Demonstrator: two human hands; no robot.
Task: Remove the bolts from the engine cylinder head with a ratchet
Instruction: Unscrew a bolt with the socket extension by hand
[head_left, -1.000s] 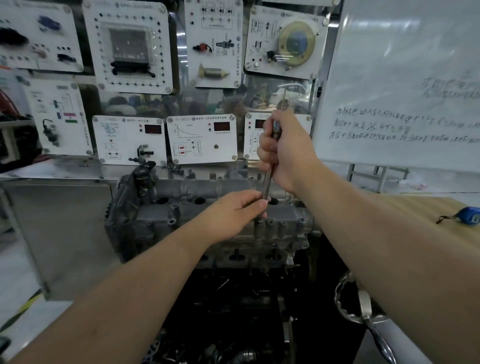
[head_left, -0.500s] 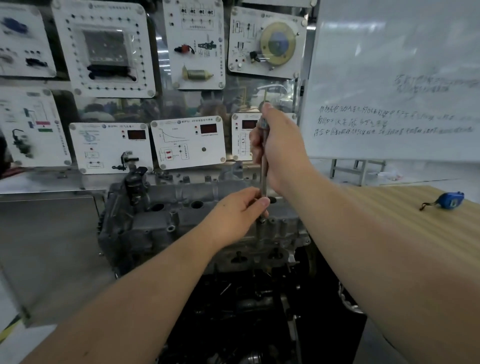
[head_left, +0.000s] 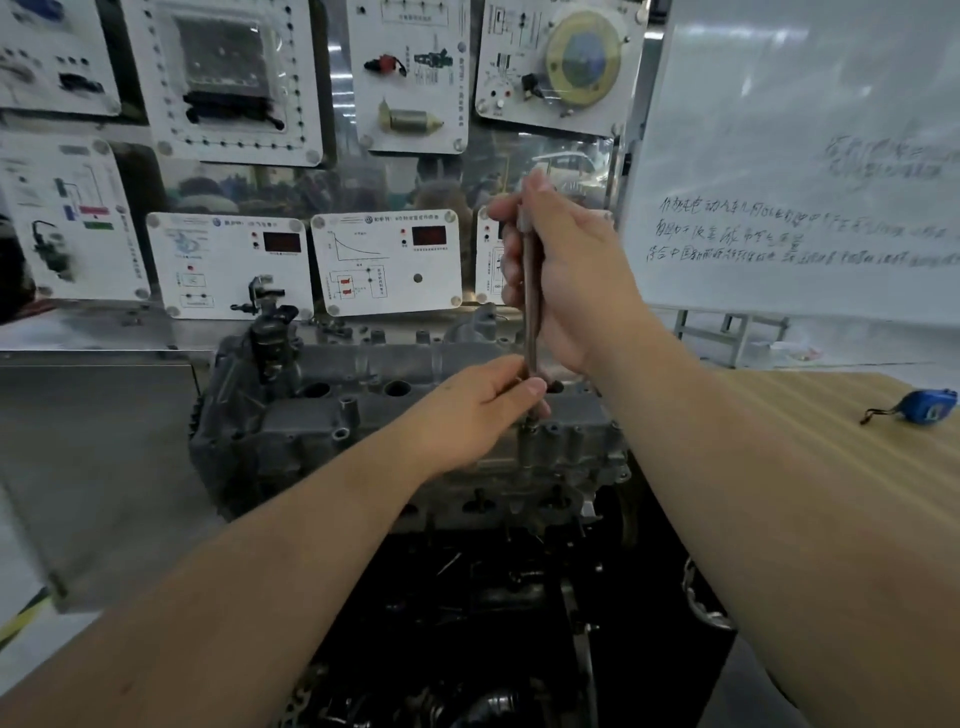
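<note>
Two hands on ratchet (head_left: 531, 312); whiteboard (head_left: 800, 171), tape measure (head_left: 924, 406) right.

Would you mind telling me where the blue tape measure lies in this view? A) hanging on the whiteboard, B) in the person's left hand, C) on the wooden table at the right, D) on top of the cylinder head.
C: the tape measure lies on the wooden table at the right, apart from the cylinder head, while both hands are on the upright tool.
</note>
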